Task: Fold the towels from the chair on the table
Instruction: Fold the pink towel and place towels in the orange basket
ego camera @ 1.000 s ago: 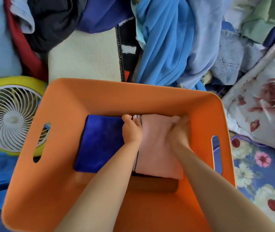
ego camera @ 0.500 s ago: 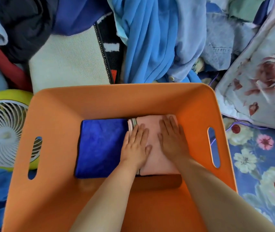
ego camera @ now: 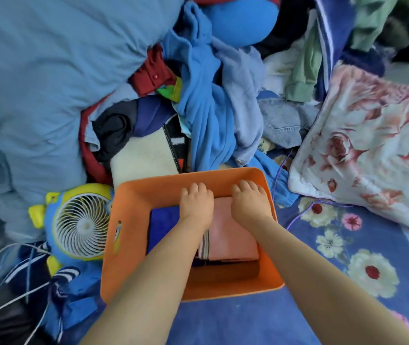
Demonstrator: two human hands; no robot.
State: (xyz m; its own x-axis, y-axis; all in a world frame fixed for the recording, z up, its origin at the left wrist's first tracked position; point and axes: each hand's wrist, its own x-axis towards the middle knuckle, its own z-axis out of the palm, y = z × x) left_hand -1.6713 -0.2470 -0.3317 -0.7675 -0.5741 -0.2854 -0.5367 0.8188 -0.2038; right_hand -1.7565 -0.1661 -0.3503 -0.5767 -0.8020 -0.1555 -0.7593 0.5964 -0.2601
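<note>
Orange plastic walls frame the work: the orange bin (ego camera: 269, 265) sits low and centre in the frame on a flowered bedspread (ego camera: 335, 247), and both hands are down inside it. The left hand (ego camera: 196, 204) lies palm-down where the folded blue towel (ego camera: 162, 229) meets the folded pink towel (ego camera: 230, 235); its fingers curl over the far edge of the stack, but whether they grip anything I cannot tell. The right hand (ego camera: 249, 202) lies palm-down on the far end of the pink towel, fingertips bent at the bin's far wall, with no visible hold on the cloth. A darker brown fold (ego camera: 225, 270) shows beneath the pink one at the near wall.

This looks like the stowing step, with folded towels being pressed and squared in the bin. The next move probably calls for lifting both hands straight up and out, then reaching for another towel; none is identifiable in the heap of clothes (ego camera: 208, 100) across the upper frame.

Room is tight. The stack fills the bin's right half nearly wall to wall, and the fingertips sit close against the far wall. A small fan (ego camera: 81, 226) stands just beside the left wall, and a floral pillow (ego camera: 372, 145) crowds the upper right.
</note>
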